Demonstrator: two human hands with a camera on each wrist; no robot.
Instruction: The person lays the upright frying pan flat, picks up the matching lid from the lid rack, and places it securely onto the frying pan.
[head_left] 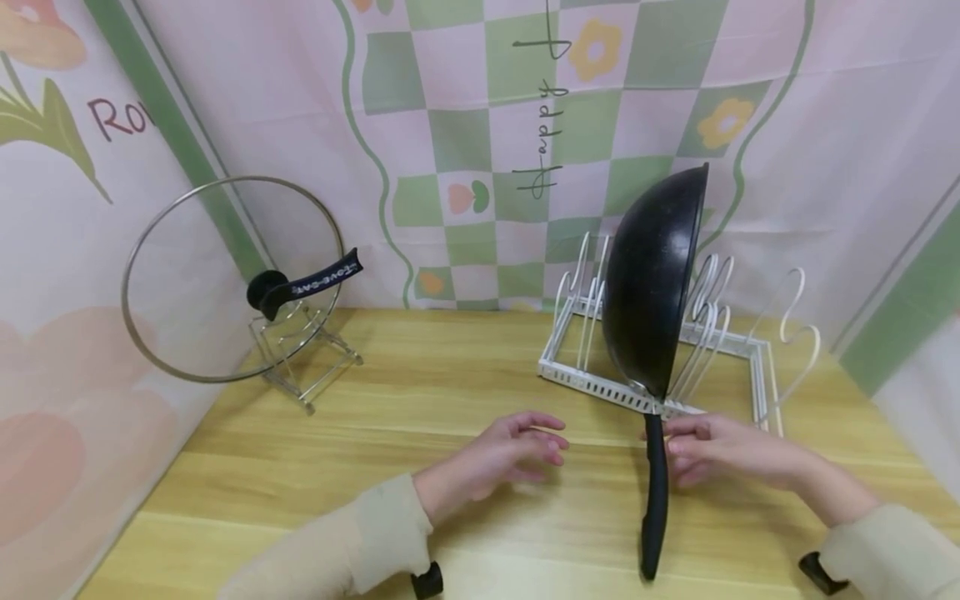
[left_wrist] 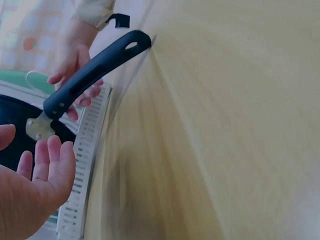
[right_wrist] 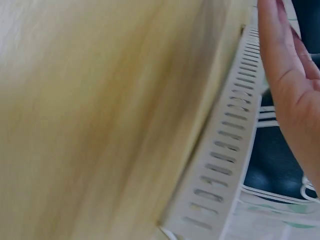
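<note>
A black wok [head_left: 647,283] stands on its edge in a white slotted rack [head_left: 592,385], its handle [head_left: 655,508] pointing toward me over the table. My right hand [head_left: 723,450] is just right of the handle's upper end, its fingers loosely bent and partly behind the handle. In the left wrist view, the wok handle [left_wrist: 97,70] crosses in front of that hand. To the left of the handle, my left hand [head_left: 513,454] hovers apart from it, fingers relaxed and holding nothing. The left wrist view shows those fingers [left_wrist: 50,162] spread near the handle's metal joint.
A glass lid [head_left: 187,250] with a black handle [head_left: 307,285] leans upright on a small wire stand [head_left: 300,375] at the back left. White wire dividers [head_left: 802,333] rise from the rack's right side. A patterned cloth [head_left: 517,125] hangs behind the wooden table [head_left: 420,392].
</note>
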